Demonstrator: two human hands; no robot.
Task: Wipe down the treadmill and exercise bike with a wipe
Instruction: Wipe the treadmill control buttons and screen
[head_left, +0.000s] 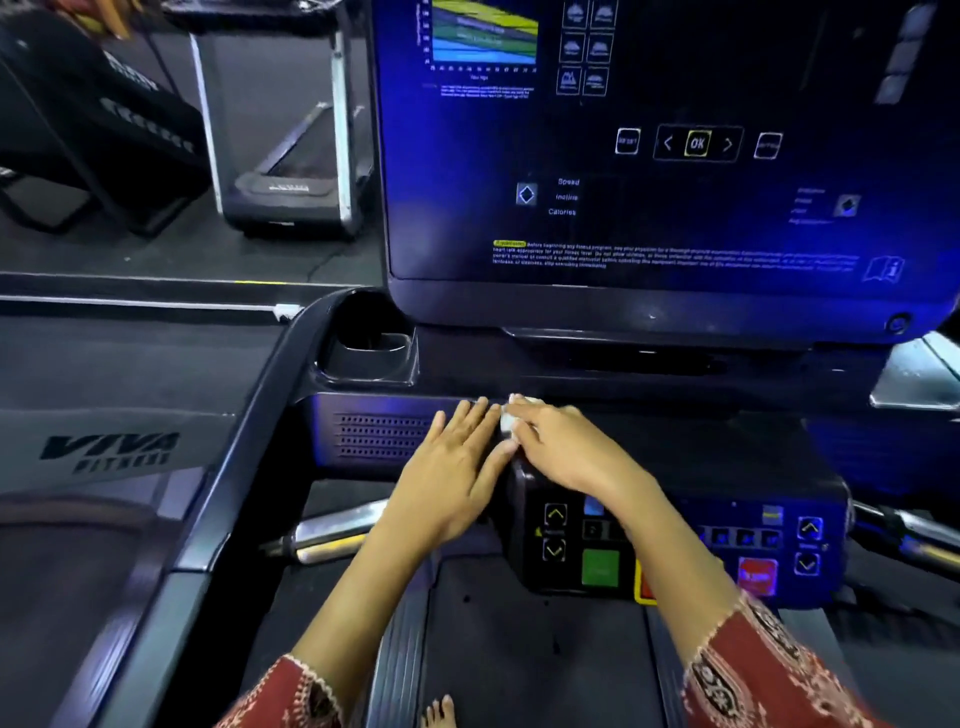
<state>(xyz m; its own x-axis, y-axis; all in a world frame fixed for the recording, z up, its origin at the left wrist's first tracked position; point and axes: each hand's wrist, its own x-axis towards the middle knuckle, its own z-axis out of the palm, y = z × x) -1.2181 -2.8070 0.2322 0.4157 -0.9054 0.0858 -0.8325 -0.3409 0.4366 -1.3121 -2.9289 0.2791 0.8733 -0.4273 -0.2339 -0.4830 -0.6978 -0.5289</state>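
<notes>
Pressing wipe (506, 420) on treadmill console (737, 467) with flat right hand (566, 452), left hand (452, 467) flat alongside, cup holder (332, 370), screen (675, 218) beyond

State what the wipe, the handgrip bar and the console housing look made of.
Wipe: white, probably paper or nonwoven cloth; it bunches under the right hand. Handgrip bar: polished metal, by its bright mirror-like streaks. Console housing: likely moulded dark plastic, semi-gloss, with punched vent holes.

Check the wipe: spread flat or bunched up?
Bunched. Only small white lumps of the wipe show from under the right hand, which presses it on the treadmill console.
</notes>
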